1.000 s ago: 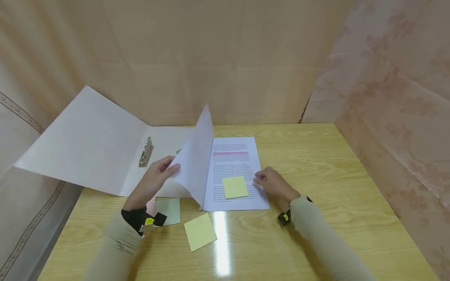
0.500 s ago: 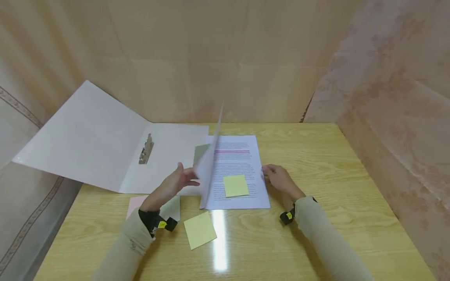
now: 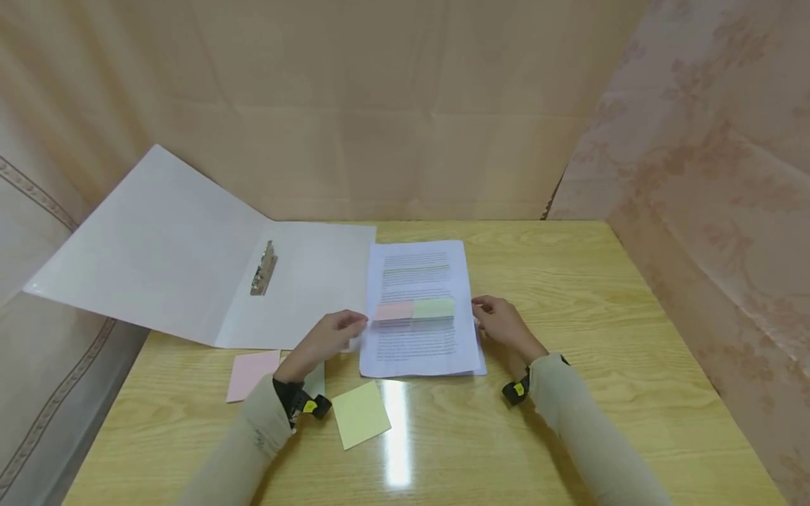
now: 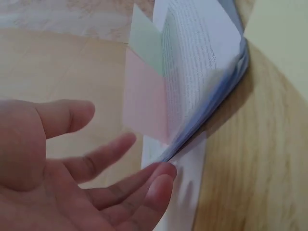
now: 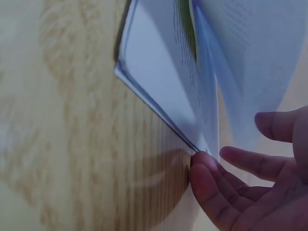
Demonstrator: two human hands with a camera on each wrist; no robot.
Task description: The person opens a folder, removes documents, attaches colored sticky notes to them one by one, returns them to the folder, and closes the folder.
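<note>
A stack of printed sheets (image 3: pixel 418 358) lies on the table, its top page carrying a pink sticky note (image 3: pixel 395 310) and a green sticky note (image 3: pixel 434 308) side by side. Both notes stand partly up from the page in the left wrist view. My left hand (image 3: pixel 325 341) is at the stack's left edge, fingertips touching it and thumb apart. At the opposite edge, the fingertips of my right hand (image 3: pixel 504 327) touch the lower sheets, thumb also apart. In the right wrist view the top sheet (image 5: pixel 264 57) arches above the page beneath.
An open white folder (image 3: pixel 152 253) with a metal clip (image 3: pixel 263 269) lies to the left, its cover raised against the curtain. Near the front are a pink note pad (image 3: pixel 249 376), a partly hidden pale green pad (image 3: pixel 316 381) and a yellow pad (image 3: pixel 361 416).
The lifted page has swung from left to right and now covers the page with the yellow note. My left hand has let go of it and moved right; my right hand shifted slightly right.
</note>
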